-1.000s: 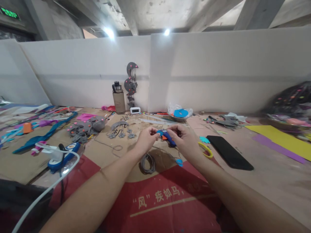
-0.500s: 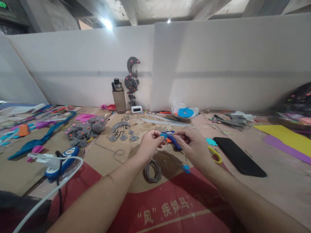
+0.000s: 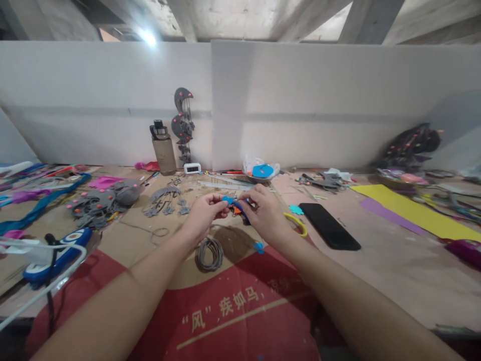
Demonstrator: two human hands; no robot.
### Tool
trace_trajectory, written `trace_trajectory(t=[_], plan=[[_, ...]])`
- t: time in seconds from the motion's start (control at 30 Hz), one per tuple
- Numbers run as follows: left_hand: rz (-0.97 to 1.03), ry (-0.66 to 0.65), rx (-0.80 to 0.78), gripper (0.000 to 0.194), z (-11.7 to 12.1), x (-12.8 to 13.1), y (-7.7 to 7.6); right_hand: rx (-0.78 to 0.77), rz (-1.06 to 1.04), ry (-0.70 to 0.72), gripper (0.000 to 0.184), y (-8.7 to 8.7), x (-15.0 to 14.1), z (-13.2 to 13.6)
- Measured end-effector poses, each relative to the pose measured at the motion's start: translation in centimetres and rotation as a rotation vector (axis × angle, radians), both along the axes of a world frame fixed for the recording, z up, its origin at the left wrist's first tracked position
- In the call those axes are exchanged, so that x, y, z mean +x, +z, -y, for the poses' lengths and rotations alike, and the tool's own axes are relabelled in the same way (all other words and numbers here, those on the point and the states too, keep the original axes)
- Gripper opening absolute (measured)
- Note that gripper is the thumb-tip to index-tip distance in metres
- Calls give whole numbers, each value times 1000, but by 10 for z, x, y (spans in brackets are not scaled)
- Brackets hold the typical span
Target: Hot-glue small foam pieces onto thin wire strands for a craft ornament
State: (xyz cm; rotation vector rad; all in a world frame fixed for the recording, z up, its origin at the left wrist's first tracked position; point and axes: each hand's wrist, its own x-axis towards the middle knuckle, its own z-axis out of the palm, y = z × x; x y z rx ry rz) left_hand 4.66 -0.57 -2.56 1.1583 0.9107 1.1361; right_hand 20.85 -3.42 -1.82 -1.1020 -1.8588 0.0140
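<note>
My left hand [image 3: 206, 213] pinches a small blue felt piece [image 3: 227, 200] between thumb and fingertips, above the cardboard. Close to its right, my right hand [image 3: 263, 213] has thumb and fingers pressed together near the edge of that piece; what they grip is too small and covered to make out. Behind and below the fingers shows a blue tool with an orange part [image 3: 237, 210], perhaps a glue gun, partly hidden by my right hand. A coil of grey cord [image 3: 209, 254] lies below my hands. Another blue felt piece [image 3: 259, 247] rests to its right.
A black phone [image 3: 328, 225] lies to the right, beside a yellow ring-shaped handle [image 3: 300, 225]. Grey felt ornaments [image 3: 105, 200], a bottle [image 3: 164, 153] and a white clock [image 3: 192, 168] stand or lie left and back. A blue power strip [image 3: 58, 255] with cables sits at left.
The camera view has swung to the right, so the table things appear further left. Both hands stay close together at the small blue felt piece, with only slight finger movement.
</note>
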Motion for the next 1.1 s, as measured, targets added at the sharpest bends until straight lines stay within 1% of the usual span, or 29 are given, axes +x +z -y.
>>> trace_trajectory(t=[0.17,0.3,0.5,0.67,0.93,1.1], plan=[[4,-4,-5,22,2,1,2,12,32,-14,9,1,2,-1],[7,-25,7,20,2,1,2,-16,36,6,10,1,1,0],[45,-15,-12,18,3,2,4,-94,7,24,11,-1,0,0],[33,-10,-1,19,6,3,5,-88,13,28,10,-3,0,-2],[-8,-55,42,22,5,4,3,-43,76,-50,12,-3,0,0],[-87,-83,125,23,7,3,4,-14,150,-107,13,-3,-1,1]])
